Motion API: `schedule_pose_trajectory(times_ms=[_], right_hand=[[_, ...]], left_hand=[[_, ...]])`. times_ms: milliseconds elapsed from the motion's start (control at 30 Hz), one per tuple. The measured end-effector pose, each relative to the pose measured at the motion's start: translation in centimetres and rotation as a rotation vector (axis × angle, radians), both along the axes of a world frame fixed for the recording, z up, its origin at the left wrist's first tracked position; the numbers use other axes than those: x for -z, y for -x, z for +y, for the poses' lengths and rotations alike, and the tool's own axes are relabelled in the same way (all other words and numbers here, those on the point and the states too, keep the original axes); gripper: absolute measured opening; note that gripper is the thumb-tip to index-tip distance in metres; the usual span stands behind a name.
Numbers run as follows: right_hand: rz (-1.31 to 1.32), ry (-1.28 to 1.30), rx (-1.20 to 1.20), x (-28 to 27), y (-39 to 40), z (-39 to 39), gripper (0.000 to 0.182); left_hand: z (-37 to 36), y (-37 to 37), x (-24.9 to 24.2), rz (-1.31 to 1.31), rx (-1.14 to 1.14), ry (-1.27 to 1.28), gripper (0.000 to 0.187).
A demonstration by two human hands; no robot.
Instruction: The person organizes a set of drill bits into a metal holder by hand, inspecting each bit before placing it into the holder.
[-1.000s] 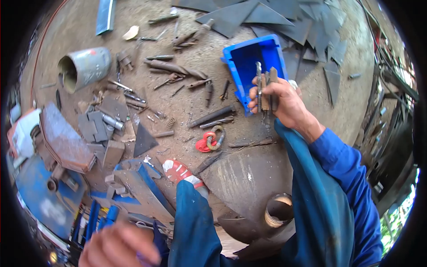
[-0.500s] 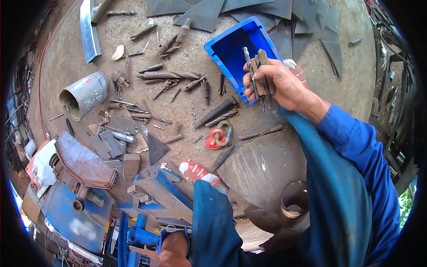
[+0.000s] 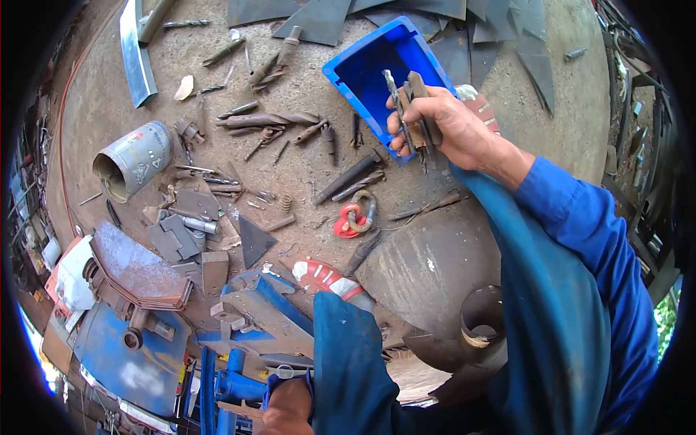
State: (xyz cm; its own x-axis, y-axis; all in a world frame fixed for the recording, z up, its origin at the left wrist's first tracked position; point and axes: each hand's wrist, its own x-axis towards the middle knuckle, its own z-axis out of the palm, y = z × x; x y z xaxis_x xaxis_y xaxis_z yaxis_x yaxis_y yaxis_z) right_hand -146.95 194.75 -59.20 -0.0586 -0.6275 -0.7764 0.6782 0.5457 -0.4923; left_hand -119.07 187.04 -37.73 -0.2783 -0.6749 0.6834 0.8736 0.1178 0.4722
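A bundle of drill bits and narrow metal pieces (image 3: pixel 403 116) sits in the right hand (image 3: pixel 451 127), seen against the lower corner of a blue bin (image 3: pixel 422 55); the height above it cannot be judged. The fingers curl around the bundle with the thumb pressing across it. The pieces stand side by side, roughly along one line, probably because long, slim shapes stay together best in 1 grip that way. At least 1 shows bright spiral flutes.

The right forearm, in a blue sleeve (image 3: pixel 573 199), passes above the teal trouser leg (image 3: pixel 547 283), though whether it rests there is hidden. Of the left hand (image 3: pixel 288 413), only a bare part by the cuff shows at the bottom edge, so its fingers cannot be told.

Beside the bin is 1 shoe (image 3: pixel 480 110), the other shoe (image 3: pixel 312 274) lying nearer the body; this spread stance likely keeps the bin within reach. Left of the bin, larger drill bits (image 3: pixel 268 119) lie loosely grouped on the floor, perhaps sorted by kind. A red fitting (image 3: pixel 343 225) lies nearer the feet. Farther out are a grey cylinder (image 3: pixel 150 152) on its side and overlapping steel plates (image 3: pixel 319 23).
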Motion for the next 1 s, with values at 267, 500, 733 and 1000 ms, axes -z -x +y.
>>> schedule_pose_trajectory(times_ms=[267, 500, 733, 1000], right_hand=[[0.007, 0.018, 0.005, 0.1, -0.1, 0.0, 0.030], [-0.009, 0.004, 0.034, 0.0, -0.1, -0.1, 0.026], [0.012, 0.005, 0.033, -0.1, -0.3, -0.2, 0.029], [0.015, 0.016, -0.037, 0.0, 0.2, 0.1, 0.036]], left_hand=[[0.6, -0.9, -0.3, 0.058, 0.049, -0.003, 0.030], [0.8, -1.1, -0.3, 0.112, 0.066, -0.010, 0.022], [-3.9, -0.9, 2.0, -0.247, 0.422, -0.003, 0.034], [5.0, 0.6, 17.3, -1.744, 0.393, -0.217, 0.025]])
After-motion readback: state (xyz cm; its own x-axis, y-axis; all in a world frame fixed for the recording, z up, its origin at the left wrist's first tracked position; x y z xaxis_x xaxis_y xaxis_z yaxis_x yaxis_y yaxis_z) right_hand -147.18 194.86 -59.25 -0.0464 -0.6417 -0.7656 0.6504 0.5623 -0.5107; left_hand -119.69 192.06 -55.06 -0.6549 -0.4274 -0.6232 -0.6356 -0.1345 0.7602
